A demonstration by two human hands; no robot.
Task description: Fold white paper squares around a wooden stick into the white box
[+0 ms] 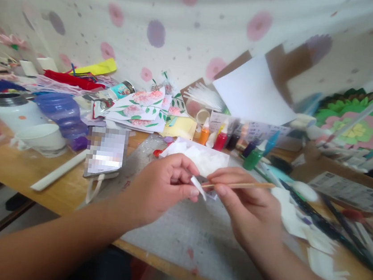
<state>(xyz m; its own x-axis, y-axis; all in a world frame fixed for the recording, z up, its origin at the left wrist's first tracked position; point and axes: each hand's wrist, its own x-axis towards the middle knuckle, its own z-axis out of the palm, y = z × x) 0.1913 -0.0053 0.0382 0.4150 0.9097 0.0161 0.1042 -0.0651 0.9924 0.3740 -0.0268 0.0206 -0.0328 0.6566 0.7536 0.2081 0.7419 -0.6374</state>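
My left hand (171,185) pinches a small white strip (198,188), perhaps paper, between thumb and fingers. In my right hand (247,201) is a thin wooden stick (252,185), closed between thumb and fingertips. The stick's left end is at the white strip; whether they touch I cannot tell. Just behind both hands lies a pile of soft white pieces (198,155) on a white sheet. Under the hands spreads a worn grey cutting mat (195,240) with paint spots.
Paint bottles, among them a red bottle (221,138) and a green bottle (254,157), stand behind the hands. To the left are a phone (106,153), a white cup (40,137) and a blue container (63,114). Cut white paper pieces (322,263) and a cardboard box (353,186) lie right.
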